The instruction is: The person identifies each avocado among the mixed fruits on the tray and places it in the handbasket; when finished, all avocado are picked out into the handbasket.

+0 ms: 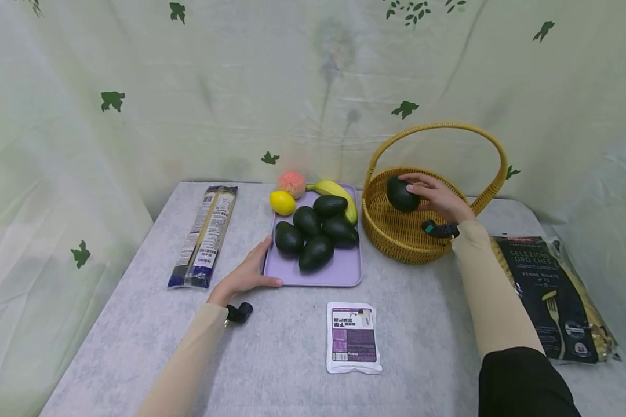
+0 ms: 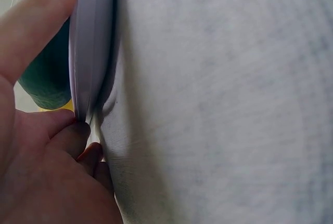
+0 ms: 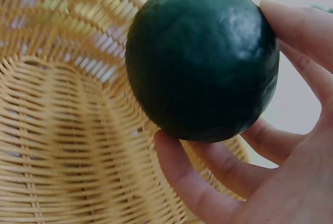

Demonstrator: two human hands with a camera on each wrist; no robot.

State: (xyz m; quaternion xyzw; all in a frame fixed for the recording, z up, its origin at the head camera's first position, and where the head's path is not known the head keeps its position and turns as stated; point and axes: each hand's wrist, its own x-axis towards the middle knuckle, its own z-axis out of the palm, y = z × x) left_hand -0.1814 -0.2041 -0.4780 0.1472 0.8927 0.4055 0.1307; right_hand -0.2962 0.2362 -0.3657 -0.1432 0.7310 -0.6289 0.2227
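Observation:
My right hand [image 1: 432, 194] grips a dark green avocado [image 1: 400, 194] [image 3: 203, 60] just above the inside of a woven wicker basket [image 1: 391, 231] [image 3: 57, 130] at the back right. My left hand [image 1: 250, 269] holds the left front edge of a lilac tray [image 1: 339, 272] [image 2: 91, 41], thumb along the front rim and fingers up its side. On the tray lie several more avocados [image 1: 315, 229], a lemon [image 1: 282, 202], a banana [image 1: 336, 191] and a pink fruit [image 1: 292, 183].
A long spaghetti packet [image 1: 204, 234] lies to the left of the tray. A small white and purple pouch [image 1: 353, 337] sits on the grey cloth in front. A dark bag of penne [image 1: 558, 298] lies at the right. Patterned curtains hang behind and beside the table.

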